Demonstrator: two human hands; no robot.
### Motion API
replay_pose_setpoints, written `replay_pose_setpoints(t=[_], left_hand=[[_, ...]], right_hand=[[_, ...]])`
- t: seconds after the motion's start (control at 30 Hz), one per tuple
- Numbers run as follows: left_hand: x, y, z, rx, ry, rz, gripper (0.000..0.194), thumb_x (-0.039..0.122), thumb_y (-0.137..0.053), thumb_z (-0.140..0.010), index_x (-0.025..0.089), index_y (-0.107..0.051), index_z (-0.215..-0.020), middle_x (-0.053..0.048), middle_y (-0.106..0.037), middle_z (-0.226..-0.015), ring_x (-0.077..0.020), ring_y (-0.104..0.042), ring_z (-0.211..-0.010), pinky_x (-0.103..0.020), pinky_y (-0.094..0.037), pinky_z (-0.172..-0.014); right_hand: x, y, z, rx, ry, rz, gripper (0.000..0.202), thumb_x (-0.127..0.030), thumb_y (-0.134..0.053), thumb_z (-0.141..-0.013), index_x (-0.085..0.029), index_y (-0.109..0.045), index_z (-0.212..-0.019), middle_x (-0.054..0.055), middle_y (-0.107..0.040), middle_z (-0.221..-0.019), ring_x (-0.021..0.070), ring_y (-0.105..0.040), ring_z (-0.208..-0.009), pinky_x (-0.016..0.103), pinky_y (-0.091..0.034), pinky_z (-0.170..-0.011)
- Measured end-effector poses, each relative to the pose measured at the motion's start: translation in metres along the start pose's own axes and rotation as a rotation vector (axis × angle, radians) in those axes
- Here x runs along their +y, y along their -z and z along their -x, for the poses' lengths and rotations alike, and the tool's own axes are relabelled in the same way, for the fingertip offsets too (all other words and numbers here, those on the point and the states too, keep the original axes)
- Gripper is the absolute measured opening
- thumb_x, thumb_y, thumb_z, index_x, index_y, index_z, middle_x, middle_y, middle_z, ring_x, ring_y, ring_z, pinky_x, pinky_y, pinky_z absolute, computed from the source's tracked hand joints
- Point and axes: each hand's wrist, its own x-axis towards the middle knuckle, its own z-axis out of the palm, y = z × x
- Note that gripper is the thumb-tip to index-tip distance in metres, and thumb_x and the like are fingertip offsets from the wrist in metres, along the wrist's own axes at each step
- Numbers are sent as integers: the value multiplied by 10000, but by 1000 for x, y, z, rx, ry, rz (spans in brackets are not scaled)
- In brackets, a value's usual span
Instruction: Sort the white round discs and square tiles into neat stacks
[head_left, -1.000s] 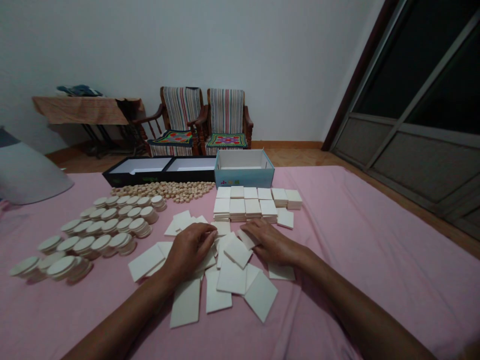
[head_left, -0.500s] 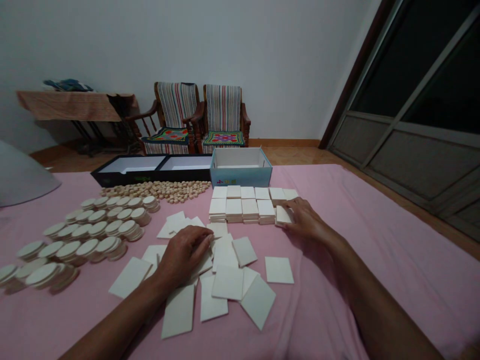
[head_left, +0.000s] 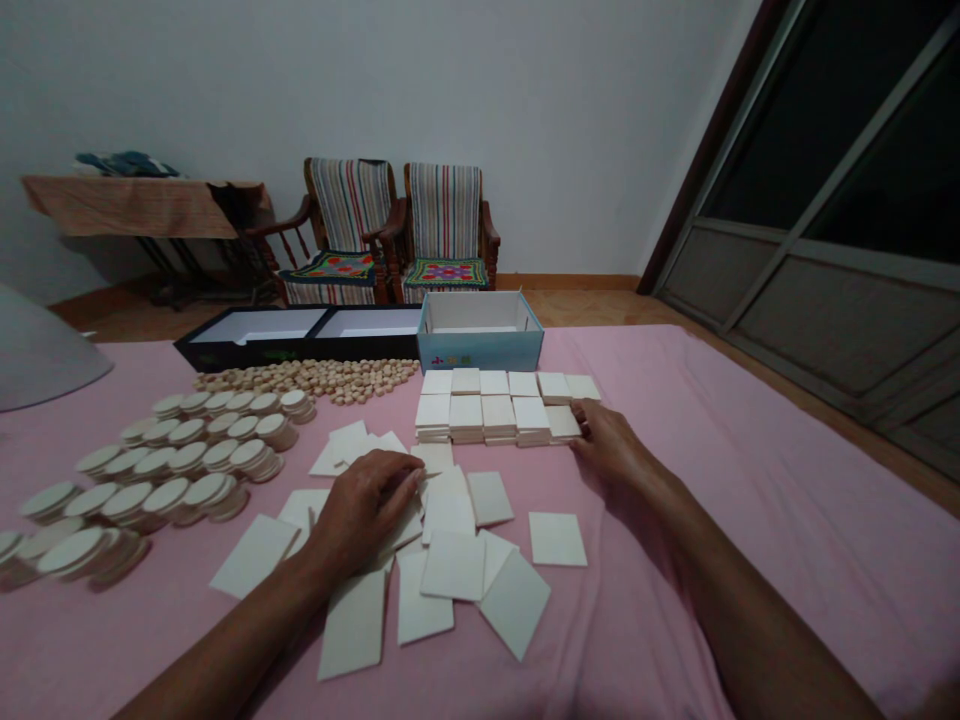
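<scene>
My right hand (head_left: 604,440) is at the right end of the front row of square tile stacks (head_left: 499,418), its closed fingers against the edge of the end stack (head_left: 562,424). This end stack looks lower than its neighbour. My left hand (head_left: 375,500) rests over loose square white tiles (head_left: 454,565), fingers bent and thumb near the index finger; whatever lies under its palm is hidden. More loose tiles lie around it, one (head_left: 557,539) apart at the right. A second row of stacked tiles (head_left: 493,383) stands behind the front row.
Rows of stacked round discs (head_left: 157,465) stand at the left. Small wooden pieces (head_left: 315,380) lie before a black divided tray (head_left: 259,350). A light blue open box (head_left: 484,350) stands beside it. Pink cloth (head_left: 712,430) covers the surface. Two chairs (head_left: 445,215) are by the wall.
My right hand has drawn slightly to the right, and the end tile now lies flat in line with the row. My left hand has hardly moved; the view has shifted slightly.
</scene>
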Motion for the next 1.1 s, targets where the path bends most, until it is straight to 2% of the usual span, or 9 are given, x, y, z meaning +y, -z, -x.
replay_pose_setpoints(t=[0.23,0.33,0.4,0.5,0.63,0.73,0.83,1.0,1.1], left_hand=[[1,-1,1,-14,13,1,248,350,-476,-880,191,-664,-912,-50,-693,-861,-181,-633,-780,-311,-482,-720],[2,-1,2,-20,21,1,245,345,-473,-884,192,-662,-911,-47,-689,-859,-180,-630,-786,-309,-475,-724],[1,0,2,-21,23,2,241,345,-475,-883,191,-660,-907,-46,-686,-851,-180,-629,-779,-310,-473,-721],[0,0,2,-18,16,5,237,345,-477,-881,192,-657,-912,-46,-686,-852,-179,-629,-776,-307,-473,-715],[-1,-1,2,-15,5,-5,237,342,-476,-880,192,-657,-910,-49,-689,-859,-181,-630,-781,-307,-473,-718],[0,-1,2,-12,-5,-11,238,341,-477,-878,191,-660,-899,-50,-692,-854,-182,-631,-780,-309,-475,-724],[0,0,1,-12,-14,-7,239,339,-475,-880,189,-660,-904,-51,-693,-859,-183,-630,-786,-308,-475,-725],[-1,-1,0,-21,-2,-7,236,340,-481,-881,188,-658,-917,-52,-688,-861,-185,-628,-792,-308,-475,-719],[-1,-1,1,-14,-14,-6,240,340,-479,-879,186,-660,-916,-52,-689,-854,-185,-630,-778,-308,-474,-710]], right_hand=[[-20,21,8,72,-70,115,263,-85,-544,-720,-169,-576,-966,79,-645,-908,186,-586,-783,299,-437,-700],[-42,28,11,-36,58,-3,144,-124,-545,-754,-173,-592,-882,31,-625,-774,149,-553,-682,281,-429,-656],[-57,22,16,-192,222,-171,191,-152,-555,-778,-181,-606,-960,44,-641,-895,150,-570,-771,286,-447,-703],[-73,0,23,-339,389,-222,470,-167,-654,-717,-182,-543,-1173,96,-577,-1173,208,-520,-1044,358,-422,-879],[-80,-21,28,-406,431,-168,516,-181,-695,-685,-158,-532,-1174,108,-566,-1138,235,-483,-1049,390,-400,-907],[-80,-16,28,-366,440,-166,481,-199,-676,-708,-174,-524,-1164,94,-560,-1100,227,-479,-1011,381,-413,-881],[-70,5,23,-230,411,-154,509,-191,-651,-716,-197,-489,-1199,87,-537,-1129,230,-466,-1029,394,-406,-903],[-27,32,9,67,158,16,479,-204,-637,-694,-198,-509,-1156,108,-511,-1121,272,-461,-1056,438,-414,-896],[-4,27,2,104,54,95,489,-279,-697,-661,-190,-545,-1117,118,-517,-1073,301,-462,-1066,450,-426,-882]])
